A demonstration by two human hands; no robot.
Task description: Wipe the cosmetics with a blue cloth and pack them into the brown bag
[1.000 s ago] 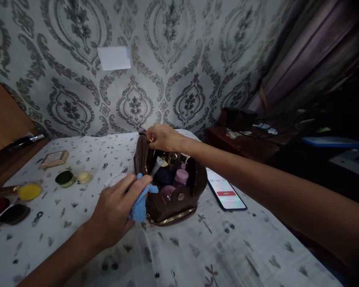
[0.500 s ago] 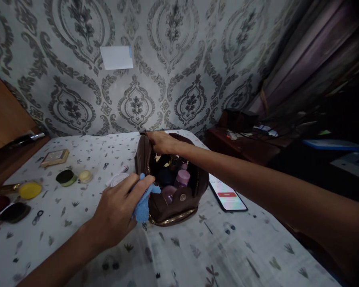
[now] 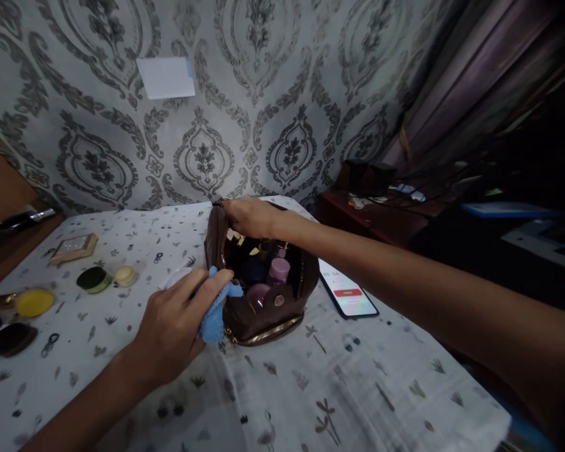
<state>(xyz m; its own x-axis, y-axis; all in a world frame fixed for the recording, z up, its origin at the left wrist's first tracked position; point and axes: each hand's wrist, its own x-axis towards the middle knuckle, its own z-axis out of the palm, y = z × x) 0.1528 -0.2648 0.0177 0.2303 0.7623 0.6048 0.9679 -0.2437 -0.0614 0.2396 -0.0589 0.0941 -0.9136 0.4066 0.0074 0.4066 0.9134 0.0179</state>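
Note:
A brown zippered makeup bag (image 3: 245, 325) sits unzipped on the cloth-covered surface. Inside it are a purple-capped jar (image 3: 279, 270), a rounded purple item (image 3: 258, 296) and other dark items that are hard to make out. My left hand (image 3: 176, 326) is closed around a light blue cloth (image 3: 213, 317), right against the bag's near left side. Reaching over the bag's opening, my right hand (image 3: 249, 216) grips its far left rim, with the fingertips partly hidden. A white rounded item (image 3: 176, 276) lies behind my left hand, mostly covered.
Left on the patterned sheet (image 3: 282, 402) lie a compact (image 3: 73, 248), a dark-lidded jar (image 3: 93, 279), a small cream pot (image 3: 125, 275), a yellow round item (image 3: 34, 303) and a dark brush (image 3: 10, 339). A lit phone (image 3: 351, 292) lies right of the bag. Behind stands a patterned wall.
The view has shifted slightly, so everything sits a little further left and higher. Both hands keep their places at the bag, the blue cloth still in my left.

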